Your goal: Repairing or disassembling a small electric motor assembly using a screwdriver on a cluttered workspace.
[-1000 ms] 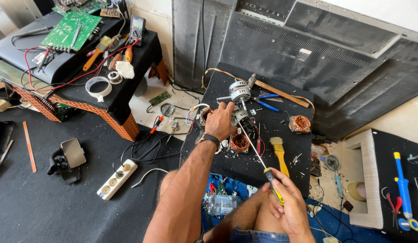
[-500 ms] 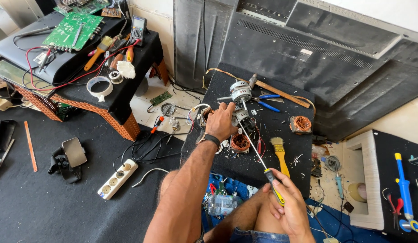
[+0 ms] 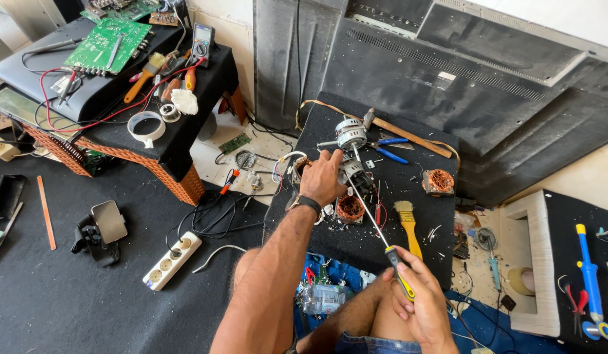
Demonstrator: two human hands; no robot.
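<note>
The left hand point(image 3: 322, 177) clamps the motor point(image 3: 348, 172) ahead on the board. The right hand point(image 3: 422, 303), nearer the body, grips a screwdriver point(image 3: 376, 229) whose long shaft slants up-left, its tip at the motor beside the left fingers.

the left hand point(image 3: 322, 176) rests on a small motor point(image 3: 351, 172) on a black board point(image 3: 382, 229). the right hand point(image 3: 418, 298) grips a long screwdriver point(image 3: 376, 229), its tip at the motor. a yellow brush point(image 3: 409, 226) lies just beside the shaft.
</note>
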